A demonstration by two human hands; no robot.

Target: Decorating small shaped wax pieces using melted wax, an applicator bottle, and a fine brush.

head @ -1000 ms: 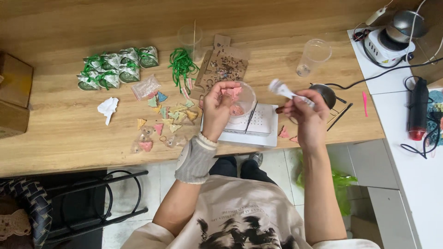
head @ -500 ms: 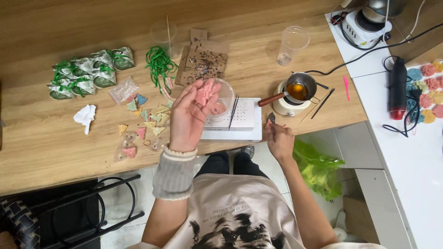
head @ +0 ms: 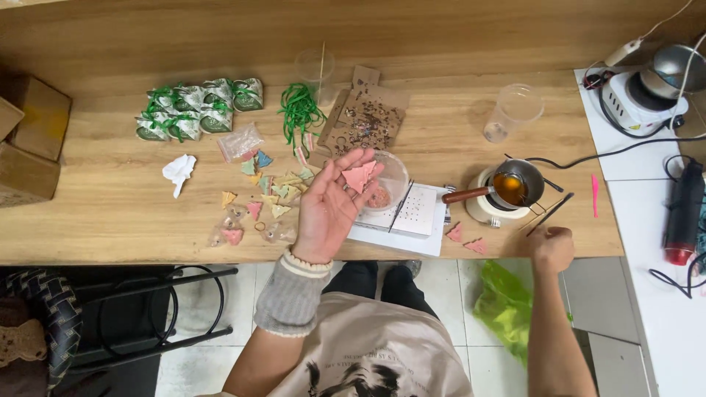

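My left hand [head: 329, 209] is raised palm up over the wooden table [head: 110, 198], with a pink tree-shaped piece [head: 359, 176] resting on its fingertips. Just behind the fingers a clear plastic cup [head: 388, 180] sits on a white perforated block [head: 413, 211]. My right hand [head: 551, 248] is down at the table's front edge, fingers curled, right beside thin black tweezers [head: 549, 213]; nothing shows in it. Two more pink tree pieces [head: 465, 239] lie on the table between the hands.
A small pot of amber liquid [head: 512, 187] sits on a white warmer. Coloured tree pieces [head: 271, 192], green-ribboned packets [head: 198, 106], green string [head: 298, 110], a brown card with bits [head: 364, 117] and an empty cup [head: 512, 110] lie around. Cardboard boxes [head: 29, 140] stand at left.
My left hand turned palm up and opened flat with the pink piece on it. My right hand dropped further right to the table edge by the tweezers. The view shifted.
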